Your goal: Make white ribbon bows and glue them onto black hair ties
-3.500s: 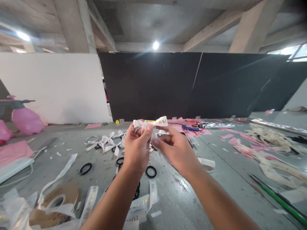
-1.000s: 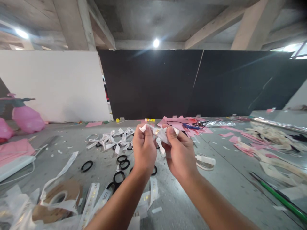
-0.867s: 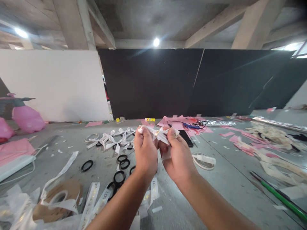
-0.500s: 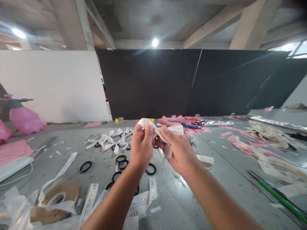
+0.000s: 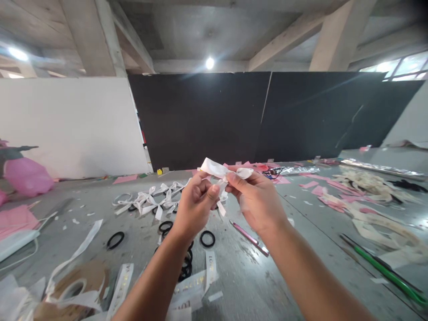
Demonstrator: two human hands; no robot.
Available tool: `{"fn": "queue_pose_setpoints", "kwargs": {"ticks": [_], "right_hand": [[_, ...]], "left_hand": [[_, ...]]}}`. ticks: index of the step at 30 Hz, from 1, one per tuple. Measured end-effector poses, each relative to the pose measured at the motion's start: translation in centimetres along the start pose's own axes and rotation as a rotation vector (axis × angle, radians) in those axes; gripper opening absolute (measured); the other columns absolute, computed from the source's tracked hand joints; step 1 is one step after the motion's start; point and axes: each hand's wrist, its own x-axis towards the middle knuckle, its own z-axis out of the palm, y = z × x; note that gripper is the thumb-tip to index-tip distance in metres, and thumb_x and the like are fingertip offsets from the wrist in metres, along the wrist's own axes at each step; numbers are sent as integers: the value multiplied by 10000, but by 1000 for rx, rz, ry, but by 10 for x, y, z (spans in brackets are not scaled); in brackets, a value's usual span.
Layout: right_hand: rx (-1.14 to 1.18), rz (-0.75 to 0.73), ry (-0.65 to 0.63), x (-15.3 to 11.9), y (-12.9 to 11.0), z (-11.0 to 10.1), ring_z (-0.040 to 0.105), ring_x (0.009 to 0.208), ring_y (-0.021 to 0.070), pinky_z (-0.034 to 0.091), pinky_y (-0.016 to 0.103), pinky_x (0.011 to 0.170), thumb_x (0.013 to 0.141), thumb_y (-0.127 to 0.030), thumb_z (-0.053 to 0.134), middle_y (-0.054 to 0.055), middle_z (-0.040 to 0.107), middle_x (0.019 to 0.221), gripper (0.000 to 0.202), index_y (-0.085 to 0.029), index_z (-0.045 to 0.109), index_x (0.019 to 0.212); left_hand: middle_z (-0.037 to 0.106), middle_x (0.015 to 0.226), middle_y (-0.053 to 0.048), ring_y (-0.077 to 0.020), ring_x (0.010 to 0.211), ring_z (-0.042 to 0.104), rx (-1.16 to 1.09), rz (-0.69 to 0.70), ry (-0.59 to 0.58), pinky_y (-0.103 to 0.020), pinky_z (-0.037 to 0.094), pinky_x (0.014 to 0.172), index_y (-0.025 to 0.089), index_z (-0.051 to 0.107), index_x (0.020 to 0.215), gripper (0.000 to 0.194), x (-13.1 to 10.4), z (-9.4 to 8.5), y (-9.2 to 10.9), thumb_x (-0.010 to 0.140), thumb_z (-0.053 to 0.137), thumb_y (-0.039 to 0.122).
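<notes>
Both hands are raised over the middle of the table, pinching a white ribbon bow [image 5: 214, 168]. My left hand [image 5: 195, 203] is closed, thumb against fingers, on the lower left part of the ribbon. My right hand [image 5: 259, 196] is closed too, its thumb and fingertips at the bow's centre, with a small loop sticking out above them. A short tail [image 5: 221, 208] hangs down between the hands. Below lie black hair ties [image 5: 207, 239], some partly hidden by my left forearm. Finished-looking white bows [image 5: 158, 196] lie in a heap behind my left hand.
Printed ribbon strips [image 5: 187, 290] and a ribbon roll [image 5: 90, 285] lie at front left. A pink tool [image 5: 250, 238] sits under my right hand. Green-handled tool [image 5: 388, 269] and cream ribbon scraps [image 5: 364, 187] are on the right. A pink spray bottle [image 5: 28, 176] stands far left.
The ribbon's left loop now stands out longer and flatter. My left hand has shifted lower on the ribbon, and the pink tool has come into view below my right hand.
</notes>
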Motion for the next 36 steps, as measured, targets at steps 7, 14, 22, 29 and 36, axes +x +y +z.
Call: {"fn": "queue_pose_setpoints", "kwargs": {"ticks": [7,14,22,29,36], "right_hand": [[-157,-47,-52,0,0,-5,574,636,124,464,294,610,687,-278,824,-6,658,701,242,-204,758,908],[-373,-145,-230,-5,-2,-8,631,772,150,510,310,709,786,-300,760,16,711,861,229,-249,754,1009],[-409,-129,-113,-7,-6,-8,660,768,177,529,350,736,749,-264,783,19,710,836,461,-219,650,1188],[-419,-82,-284,-9,-11,-7,583,732,137,470,280,665,792,-300,753,-11,624,766,228,-209,695,993],[-455,-180,-176,-8,-1,-8,576,723,153,448,290,654,869,-397,670,1,613,680,219,-214,731,767]], "left_hand": [[585,650,-19,-120,592,540,201,-132,-209,-276,444,596,137,645,802,246,0,-18,12,880,630,369],[655,741,-25,-125,700,555,105,-87,-18,-261,435,674,164,710,779,186,1,-13,10,808,732,346],[547,605,-2,-106,609,457,-16,-123,121,-259,364,609,161,624,585,356,1,-5,-2,829,698,410],[542,589,-1,-106,603,468,-61,-154,193,-260,383,629,153,637,604,329,2,-8,2,791,727,408],[578,596,-8,-101,565,479,143,-181,139,-238,348,548,151,647,629,354,-2,-6,11,801,691,458]]}}
